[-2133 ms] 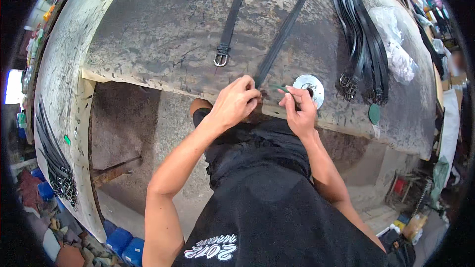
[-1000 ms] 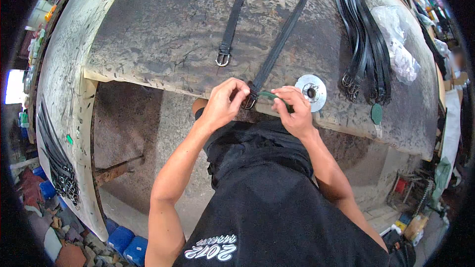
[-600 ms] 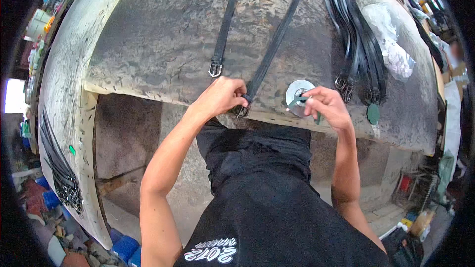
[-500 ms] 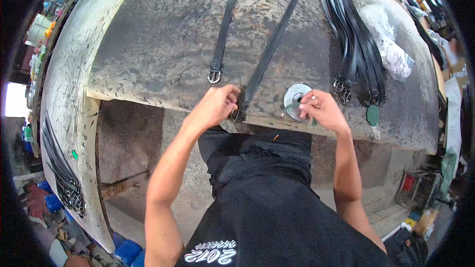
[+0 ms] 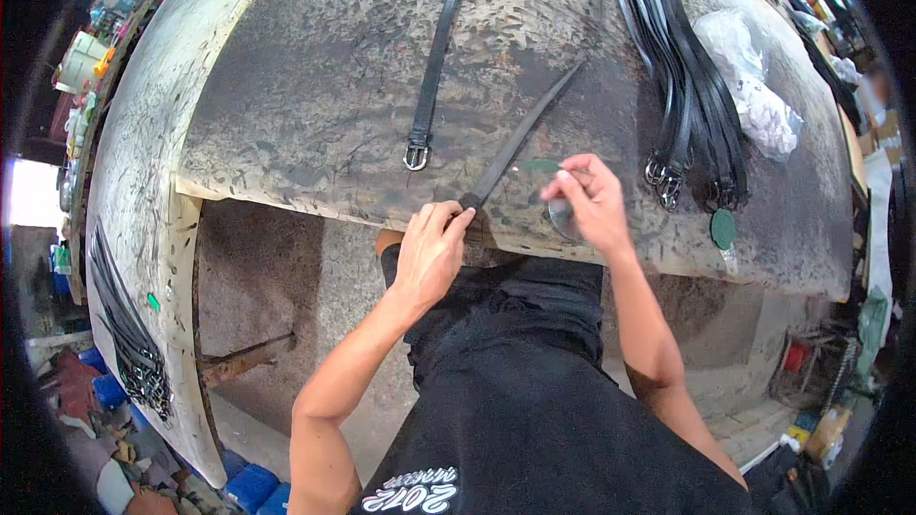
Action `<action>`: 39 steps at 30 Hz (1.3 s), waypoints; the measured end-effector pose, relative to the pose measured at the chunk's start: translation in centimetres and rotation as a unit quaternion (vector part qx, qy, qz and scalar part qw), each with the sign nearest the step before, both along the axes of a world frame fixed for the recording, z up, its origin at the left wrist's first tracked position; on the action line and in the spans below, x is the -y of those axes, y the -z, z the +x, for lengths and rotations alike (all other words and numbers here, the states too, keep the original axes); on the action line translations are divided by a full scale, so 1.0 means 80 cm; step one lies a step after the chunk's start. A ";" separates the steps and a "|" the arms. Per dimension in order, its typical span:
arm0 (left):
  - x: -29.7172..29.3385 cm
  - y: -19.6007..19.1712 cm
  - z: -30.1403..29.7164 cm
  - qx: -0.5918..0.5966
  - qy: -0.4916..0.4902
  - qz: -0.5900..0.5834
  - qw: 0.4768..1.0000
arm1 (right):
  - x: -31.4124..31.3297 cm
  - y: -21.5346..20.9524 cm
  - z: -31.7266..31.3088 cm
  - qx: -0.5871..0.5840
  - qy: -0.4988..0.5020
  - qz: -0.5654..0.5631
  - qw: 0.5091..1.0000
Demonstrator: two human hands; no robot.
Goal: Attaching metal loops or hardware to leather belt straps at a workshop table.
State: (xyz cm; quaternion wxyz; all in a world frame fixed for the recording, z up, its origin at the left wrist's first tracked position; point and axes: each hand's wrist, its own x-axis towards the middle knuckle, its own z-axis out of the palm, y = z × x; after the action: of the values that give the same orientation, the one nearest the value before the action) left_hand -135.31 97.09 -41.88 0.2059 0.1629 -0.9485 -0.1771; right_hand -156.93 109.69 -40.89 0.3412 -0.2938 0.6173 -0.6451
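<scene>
My left hand is closed on the near end of a dark strap, a belt, at the table's front edge. The strap slants away to the right and ends in a narrow tip; its buckle is hidden under the hand. My right hand is closed in a pinch, raised to the right of the belt. From its fingers a thin, blurred green piece points left toward the strap. Partly behind this hand lies a pale round disc. Another black belt lies farther left, its silver buckle facing me.
A bundle of black belts lies on the right, beside a clear plastic bag and a green round pad. More buckled straps hang over the left side of the stained table. Blue containers stand at lower left.
My left hand has turned over the belt's near end and covers the buckle. The strap's far part no longer reaches the top. My right hand has lifted slightly, bringing the green piece nearer the strap.
</scene>
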 end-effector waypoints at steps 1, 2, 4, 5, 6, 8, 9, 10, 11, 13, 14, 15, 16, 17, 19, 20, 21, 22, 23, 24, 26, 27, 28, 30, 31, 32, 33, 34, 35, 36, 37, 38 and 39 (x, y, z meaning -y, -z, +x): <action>-0.006 -0.011 0.000 -0.003 -0.014 0.017 1.000 | 0.005 0.016 0.005 -0.007 -0.009 -0.014 1.000; -0.009 -0.016 0.000 -0.005 -0.032 0.034 0.999 | 0.010 0.020 0.012 -0.006 -0.009 -0.014 1.000; -0.010 -0.013 -0.006 -0.011 -0.052 0.060 0.997 | 0.019 0.024 0.023 -0.064 -0.034 -0.014 0.997; -0.009 -0.013 -0.010 -0.018 -0.073 0.085 0.994 | 0.023 0.027 0.025 -0.075 -0.047 -0.024 0.996; -0.011 -0.013 -0.016 -0.017 -0.075 0.084 0.993 | 0.026 0.029 0.028 -0.074 -0.049 -0.024 0.996; -0.014 -0.016 -0.029 -0.035 -0.160 0.144 0.976 | 0.029 0.031 0.033 -0.099 -0.036 -0.023 0.994; -0.013 -0.012 -0.032 -0.034 -0.162 0.144 0.976 | 0.029 0.029 0.034 -0.098 -0.038 -0.023 0.994; -0.012 -0.004 -0.034 -0.052 -0.157 0.132 0.977 | 0.028 0.025 0.034 -0.116 -0.039 -0.005 0.992; -0.011 0.003 -0.035 -0.069 -0.150 0.121 0.979 | 0.026 0.021 0.035 -0.134 -0.039 0.013 0.990; -0.013 0.013 -0.031 -0.083 -0.156 0.126 0.976 | 0.024 0.010 0.037 -0.156 -0.056 0.036 0.985; -0.014 0.015 -0.029 -0.098 -0.161 0.130 0.973 | 0.023 0.007 0.038 -0.180 -0.071 0.058 0.979; -0.015 0.016 -0.028 -0.097 -0.160 0.131 0.974 | 0.022 0.008 0.038 -0.179 -0.071 0.060 0.980; -0.016 0.017 -0.027 -0.113 -0.163 0.125 0.972 | 0.021 0.009 0.038 -0.204 -0.082 0.056 0.974; -0.016 0.017 -0.026 -0.130 -0.165 0.118 0.970 | 0.022 0.009 0.037 -0.230 -0.094 0.050 0.967; -0.015 0.016 -0.026 -0.136 -0.159 0.122 0.970 | 0.023 0.019 0.033 -0.276 -0.089 0.032 0.956; -0.015 0.015 -0.025 -0.142 -0.152 0.125 0.970 | 0.025 0.021 0.033 -0.323 -0.083 0.011 0.943; -0.014 0.015 -0.024 -0.141 -0.154 0.125 0.970 | 0.025 0.022 0.033 -0.322 -0.085 0.010 0.943; -0.014 0.014 -0.023 -0.138 -0.155 0.133 0.969 | 0.025 0.022 0.033 -0.316 -0.088 0.010 0.945; -0.015 0.014 -0.023 -0.136 -0.155 0.141 0.968 | 0.025 0.022 0.034 -0.310 -0.091 0.010 0.946; -0.015 0.015 -0.022 -0.135 -0.155 0.142 0.968 | 0.025 0.021 0.034 -0.310 -0.092 0.011 0.946; -0.014 0.018 -0.023 -0.147 -0.153 0.144 0.967 | 0.026 0.021 0.033 -0.333 -0.093 0.017 0.938; -0.014 0.018 -0.022 -0.146 -0.154 0.145 0.966 | 0.026 0.021 0.033 -0.333 -0.093 0.018 0.938; -0.014 0.019 -0.022 -0.147 -0.154 0.142 0.967 | 0.026 0.021 0.033 -0.335 -0.096 0.021 0.937; -0.014 0.020 -0.022 -0.148 -0.155 0.139 0.967 | 0.026 0.023 0.032 -0.337 -0.098 0.024 0.936; -0.015 0.020 -0.022 -0.147 -0.161 0.148 0.965 | 0.025 0.024 0.033 -0.327 -0.102 0.031 0.939; -0.015 0.020 -0.022 -0.146 -0.167 0.157 0.963 | 0.025 0.024 0.033 -0.318 -0.106 0.038 0.941; -0.016 0.019 -0.022 -0.146 -0.167 0.157 0.962 | 0.025 0.024 0.032 -0.318 -0.106 0.038 0.941; -0.017 0.018 -0.022 -0.145 -0.175 0.164 0.960 | 0.025 0.024 0.031 -0.315 -0.104 0.022 0.943; -0.018 0.017 -0.022 -0.143 -0.183 0.171 0.957 | 0.027 0.023 0.031 -0.311 -0.103 0.006 0.945; -0.019 0.019 -0.021 -0.143 -0.185 0.170 0.957 | 0.027 0.020 0.032 -0.311 -0.104 0.005 0.945; -0.020 0.023 -0.020 -0.149 -0.191 0.177 0.954 | 0.028 0.016 0.034 -0.269 -0.098 0.024 0.958; -0.021 0.025 -0.019 -0.154 -0.197 0.185 0.950 | 0.029 0.013 0.036 -0.227 -0.090 0.045 0.969; -0.021 0.027 -0.018 -0.154 -0.198 0.184 0.950 | 0.033 0.012 0.038 -0.227 -0.091 0.044 0.969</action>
State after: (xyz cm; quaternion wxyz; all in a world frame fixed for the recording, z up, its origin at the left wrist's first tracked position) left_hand -136.78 98.79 -44.02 0.3469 0.3532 -0.8047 -0.3276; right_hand -153.90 107.02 -41.88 0.2622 -0.4717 0.6772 -0.5001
